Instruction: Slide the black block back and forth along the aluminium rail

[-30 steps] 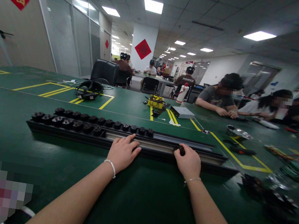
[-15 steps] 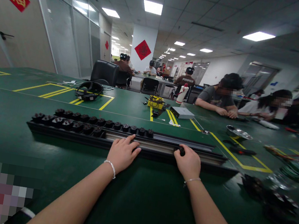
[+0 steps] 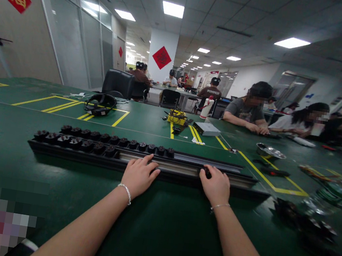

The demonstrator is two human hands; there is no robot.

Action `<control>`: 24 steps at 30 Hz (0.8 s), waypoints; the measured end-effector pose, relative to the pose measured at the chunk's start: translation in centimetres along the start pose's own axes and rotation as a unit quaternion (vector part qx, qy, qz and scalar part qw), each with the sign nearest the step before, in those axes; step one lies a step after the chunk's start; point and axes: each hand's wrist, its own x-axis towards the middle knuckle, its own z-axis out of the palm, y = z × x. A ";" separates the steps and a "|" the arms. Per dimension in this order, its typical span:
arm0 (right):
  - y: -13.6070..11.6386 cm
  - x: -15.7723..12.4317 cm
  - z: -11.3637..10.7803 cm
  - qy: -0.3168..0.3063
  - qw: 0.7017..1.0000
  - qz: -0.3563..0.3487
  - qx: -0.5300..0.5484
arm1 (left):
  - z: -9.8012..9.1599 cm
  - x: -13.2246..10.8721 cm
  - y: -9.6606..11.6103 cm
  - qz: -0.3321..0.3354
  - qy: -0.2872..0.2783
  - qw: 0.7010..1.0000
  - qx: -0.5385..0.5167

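Note:
Two long black power tracks lie side by side across the green table. Black socket modules fill the left part of the near track, and another row of modules sits on the far one. My left hand rests on the near track, right of its modules, with fingers spread and nothing visible in them. Over the right part of the same track, my right hand pinches a small black socket module between thumb and fingers. My fingers partly hide that module, and its underside cannot be seen.
More black modules lie in a blurred heap at the right, near a plastic bottle. Further back are a metal bowl, a grey box, a yellow object with cables and a black headset. People sit across the table.
The view has turned very slightly, so the scene sits a little further left. Both hands keep their places on the near track, the right with the module still pinched.

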 end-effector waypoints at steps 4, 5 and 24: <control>0.3 0.0 0.2 -0.011 1.000 -0.003 0.004 | 0.0 0.0 0.0 -0.002 -0.002 1.000 -0.006; 0.4 0.0 0.2 -0.009 1.000 -0.005 0.005 | 0.0 0.0 0.1 -0.003 -0.002 1.000 -0.007; 1.1 -0.2 0.4 0.021 0.999 -0.049 -0.005 | -0.3 0.0 0.2 -0.016 -0.014 1.000 -0.013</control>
